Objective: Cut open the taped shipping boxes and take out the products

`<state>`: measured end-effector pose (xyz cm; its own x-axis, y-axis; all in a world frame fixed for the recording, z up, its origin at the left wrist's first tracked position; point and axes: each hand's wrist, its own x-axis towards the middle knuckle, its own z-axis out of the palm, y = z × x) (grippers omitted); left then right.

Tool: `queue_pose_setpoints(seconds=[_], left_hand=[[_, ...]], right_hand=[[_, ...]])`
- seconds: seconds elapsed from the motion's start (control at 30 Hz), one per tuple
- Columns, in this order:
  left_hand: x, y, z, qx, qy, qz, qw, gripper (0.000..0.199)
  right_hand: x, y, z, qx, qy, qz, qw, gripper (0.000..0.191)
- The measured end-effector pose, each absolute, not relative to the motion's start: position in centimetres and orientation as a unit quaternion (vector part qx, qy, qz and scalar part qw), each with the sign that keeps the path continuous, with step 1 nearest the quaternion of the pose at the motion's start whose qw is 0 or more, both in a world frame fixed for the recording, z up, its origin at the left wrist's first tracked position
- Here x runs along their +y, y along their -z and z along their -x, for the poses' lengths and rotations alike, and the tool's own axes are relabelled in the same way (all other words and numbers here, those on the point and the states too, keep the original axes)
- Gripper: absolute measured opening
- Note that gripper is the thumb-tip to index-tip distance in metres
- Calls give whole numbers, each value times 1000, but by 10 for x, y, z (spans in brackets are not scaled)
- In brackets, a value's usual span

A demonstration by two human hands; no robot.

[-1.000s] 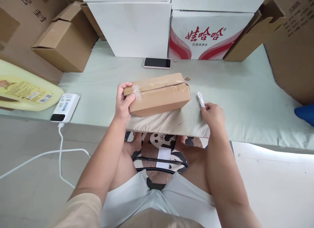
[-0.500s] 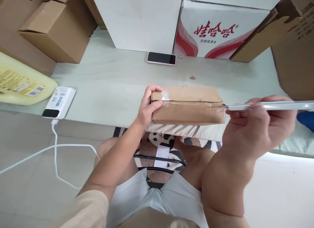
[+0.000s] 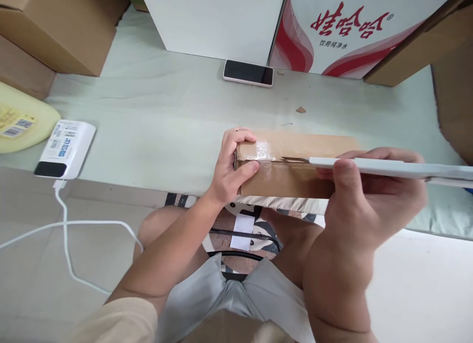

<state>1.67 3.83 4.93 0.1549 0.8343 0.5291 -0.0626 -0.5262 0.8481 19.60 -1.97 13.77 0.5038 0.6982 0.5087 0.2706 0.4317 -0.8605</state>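
Brown and taped, a box (image 3: pixel 291 179) is sitting at the cloth's (image 3: pixel 166 121) near edge, the left hand (image 3: pixel 229 171) gripping its left end between thumb and fingers. With curled fingers, the right hand (image 3: pixel 373 200) is holding a white knife (image 3: pixel 380 167), blade (image 3: pixel 297 160) pointing toward clear tape (image 3: pixel 263 150).

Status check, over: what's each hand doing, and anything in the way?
Left hand gripping cardboard box at one end. Right hand holding white knife, blade pointing toward clear tape. Left thumb close to blade tip.
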Motion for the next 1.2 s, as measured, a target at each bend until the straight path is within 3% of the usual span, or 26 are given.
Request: queue_pose_setpoints(seconds=[0.27, 0.57, 0.7, 1.2], left_hand=[[39, -49, -16, 291, -584, -655, 381, 43], [33, -54, -22, 302, -596, -648, 365, 39], [32, -50, -23, 296, -598, -663, 340, 41], [33, -48, -22, 300, -590, -672, 334, 43]], right_hand=[[-22, -134, -199, -520, -150, 456, 707, 22], [-43, -139, -205, -529, -317, 418, 667, 23], [-45, -140, -199, -549, -371, 378, 647, 11], [-47, -141, -195, -595, -328, 428, 597, 5]])
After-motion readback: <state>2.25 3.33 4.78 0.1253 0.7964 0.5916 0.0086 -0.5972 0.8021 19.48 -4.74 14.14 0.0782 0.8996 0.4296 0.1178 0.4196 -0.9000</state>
